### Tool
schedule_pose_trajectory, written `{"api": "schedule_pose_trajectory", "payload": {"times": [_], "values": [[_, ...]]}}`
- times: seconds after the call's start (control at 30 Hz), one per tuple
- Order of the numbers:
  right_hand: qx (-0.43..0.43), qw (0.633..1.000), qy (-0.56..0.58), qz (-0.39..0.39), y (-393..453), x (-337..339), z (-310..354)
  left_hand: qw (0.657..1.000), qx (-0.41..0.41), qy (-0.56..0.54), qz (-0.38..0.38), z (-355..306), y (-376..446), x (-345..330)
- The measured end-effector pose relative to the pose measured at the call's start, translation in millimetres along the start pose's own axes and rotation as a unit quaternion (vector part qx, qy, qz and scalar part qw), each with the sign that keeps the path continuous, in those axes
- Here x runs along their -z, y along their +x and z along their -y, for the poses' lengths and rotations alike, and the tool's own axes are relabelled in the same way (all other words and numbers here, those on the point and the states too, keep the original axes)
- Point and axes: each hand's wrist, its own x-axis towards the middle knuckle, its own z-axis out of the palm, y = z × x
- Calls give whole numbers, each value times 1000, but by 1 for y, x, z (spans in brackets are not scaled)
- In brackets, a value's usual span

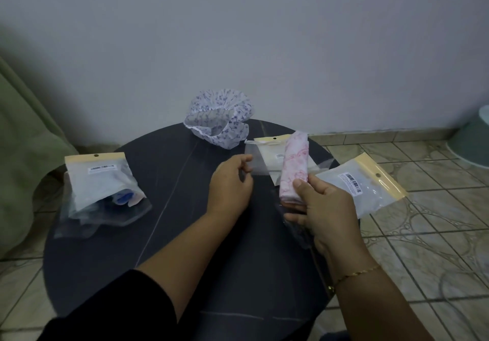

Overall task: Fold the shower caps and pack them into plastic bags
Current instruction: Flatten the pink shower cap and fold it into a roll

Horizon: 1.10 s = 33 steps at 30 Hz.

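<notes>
My right hand (321, 207) grips the near end of a folded pink-patterned shower cap (295, 166), held above a round dark table (158, 235). My left hand (230, 182) pinches the open edge of a clear plastic bag (267, 159) with a yellow header, just left of the folded cap. An unfolded white cap with purple flowers (221, 117) sits at the table's far edge. On the left lies a plastic bag with a blue cap inside (103, 187). A third bag (362, 184) lies past my right hand, overhanging the table's right edge.
A grey wall stands right behind the table. Tiled floor (423, 221) spreads to the right, with a pale green bin (473, 139) at the far right. Green fabric (23, 155) hangs at the left.
</notes>
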Motion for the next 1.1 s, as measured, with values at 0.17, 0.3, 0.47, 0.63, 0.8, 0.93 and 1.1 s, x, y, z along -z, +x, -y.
{"api": "schedule_pose_trajectory", "payload": {"times": [0.17,0.3,0.47,0.63,0.8,0.93,1.1], "values": [[-11,999,-19,32,-18,-1,4,989,-118,92,0,19,-37,40],[-12,995,-57,75,-37,-2,4,974,-174,142,20,35,-77,71],[-43,987,-69,141,-64,-6,-1,965,-166,188,80,32,-104,93],[-64,976,-58,198,-77,-6,-1,957,-139,223,125,22,-120,99],[-67,975,-72,201,-77,7,4,959,-104,237,118,22,-119,94],[-49,978,-90,179,-74,16,10,959,-65,242,130,26,-113,93],[-47,973,-128,186,-73,17,11,965,-52,235,107,30,-103,86]]}}
